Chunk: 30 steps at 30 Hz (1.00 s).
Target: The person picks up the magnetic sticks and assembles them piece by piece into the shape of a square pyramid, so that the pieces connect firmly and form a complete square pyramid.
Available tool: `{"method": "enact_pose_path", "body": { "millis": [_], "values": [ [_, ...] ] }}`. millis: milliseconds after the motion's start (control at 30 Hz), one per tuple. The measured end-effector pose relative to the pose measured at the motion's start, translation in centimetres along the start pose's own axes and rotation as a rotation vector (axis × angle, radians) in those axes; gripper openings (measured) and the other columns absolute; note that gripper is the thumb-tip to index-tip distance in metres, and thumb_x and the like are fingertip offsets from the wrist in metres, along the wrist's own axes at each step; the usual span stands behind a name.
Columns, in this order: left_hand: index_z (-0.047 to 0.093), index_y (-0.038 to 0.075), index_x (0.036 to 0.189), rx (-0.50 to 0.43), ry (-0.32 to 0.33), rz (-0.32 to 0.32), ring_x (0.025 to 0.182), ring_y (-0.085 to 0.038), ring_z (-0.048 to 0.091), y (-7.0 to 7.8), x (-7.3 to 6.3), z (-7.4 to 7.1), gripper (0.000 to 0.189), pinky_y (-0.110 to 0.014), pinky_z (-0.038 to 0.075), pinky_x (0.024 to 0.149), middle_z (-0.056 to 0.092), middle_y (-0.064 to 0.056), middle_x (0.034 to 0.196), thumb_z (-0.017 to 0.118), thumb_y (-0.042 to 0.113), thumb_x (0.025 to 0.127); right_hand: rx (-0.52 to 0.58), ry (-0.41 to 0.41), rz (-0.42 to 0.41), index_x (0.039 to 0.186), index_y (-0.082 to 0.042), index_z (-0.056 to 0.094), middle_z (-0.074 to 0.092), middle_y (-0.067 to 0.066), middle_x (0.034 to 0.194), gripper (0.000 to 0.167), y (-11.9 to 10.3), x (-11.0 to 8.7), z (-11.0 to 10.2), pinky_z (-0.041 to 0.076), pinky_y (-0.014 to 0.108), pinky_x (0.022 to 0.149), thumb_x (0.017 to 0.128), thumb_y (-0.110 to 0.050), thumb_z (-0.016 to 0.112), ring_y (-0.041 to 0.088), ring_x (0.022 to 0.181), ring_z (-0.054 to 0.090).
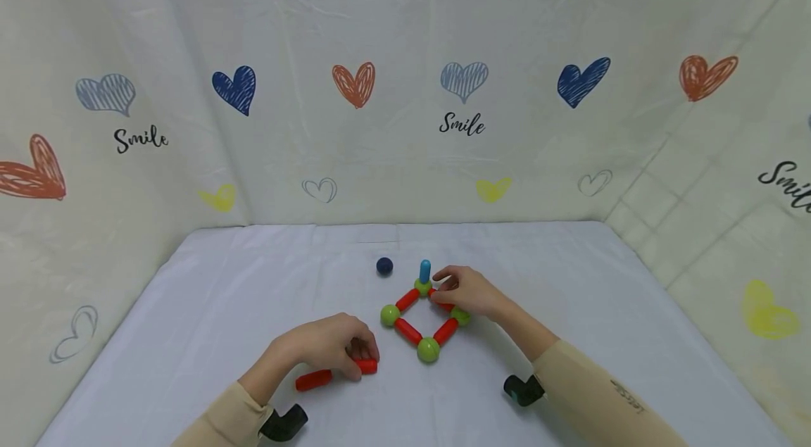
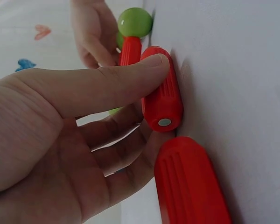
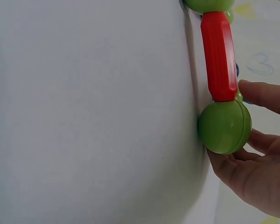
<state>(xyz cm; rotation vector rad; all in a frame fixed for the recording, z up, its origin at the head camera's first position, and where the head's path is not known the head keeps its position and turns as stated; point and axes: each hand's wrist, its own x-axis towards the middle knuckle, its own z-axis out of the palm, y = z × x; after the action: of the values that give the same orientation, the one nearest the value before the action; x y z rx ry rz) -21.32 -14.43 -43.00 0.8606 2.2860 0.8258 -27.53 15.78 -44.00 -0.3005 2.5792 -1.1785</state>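
In my left hand I pinch a red magnetic rod between thumb and fingers, low over the table; a pale metal disc shows in its end. A second red rod lies just behind it. Four-sided and flat, a frame of red rods and green balls lies ahead. On its far ball a blue rod stands upright. My right hand reaches over the frame's back right rod, thumb and fingers apart on either side. The right green ball partly hides those fingertips.
A dark blue ball sits behind the frame, left of the blue rod. The white-covered table meets a hanging cloth printed with hearts at the back. Black wrist-camera mounts jut from both sleeves.
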Motion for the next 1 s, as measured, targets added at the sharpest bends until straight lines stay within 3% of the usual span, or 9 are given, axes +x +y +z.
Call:
{"method": "enact_pose_path", "body": {
  "millis": [600, 1000],
  "values": [
    [0.072, 0.023, 0.107, -0.048, 0.042, 0.03, 0.086, -0.011, 0.06, -0.21, 0.13, -0.09, 0.025, -0.027, 0.053, 0.078, 0.065, 0.009, 0.094, 0.081, 0.008, 0.088, -0.008, 0.021, 0.016, 0.135, -0.007, 0.063, 0.065, 0.006, 0.1, 0.042, 0.0, 0.04, 0.33, 0.055, 0.034, 0.075, 0.094, -0.014, 0.072, 0.022, 0.09, 0.06],
    [0.071, 0.022, 0.112, -0.096, 0.18, 0.049, 0.092, -0.015, 0.061, -0.56, 0.89, -0.29, 0.026, -0.029, 0.055, 0.079, 0.066, 0.008, 0.098, 0.079, 0.009, 0.09, -0.039, 0.041, 0.048, 0.135, -0.006, 0.062, 0.066, 0.007, 0.1, 0.047, 0.04, -0.37, 0.02, 0.055, 0.034, 0.074, 0.091, -0.016, 0.075, 0.022, 0.086, 0.061]
  ]
}}
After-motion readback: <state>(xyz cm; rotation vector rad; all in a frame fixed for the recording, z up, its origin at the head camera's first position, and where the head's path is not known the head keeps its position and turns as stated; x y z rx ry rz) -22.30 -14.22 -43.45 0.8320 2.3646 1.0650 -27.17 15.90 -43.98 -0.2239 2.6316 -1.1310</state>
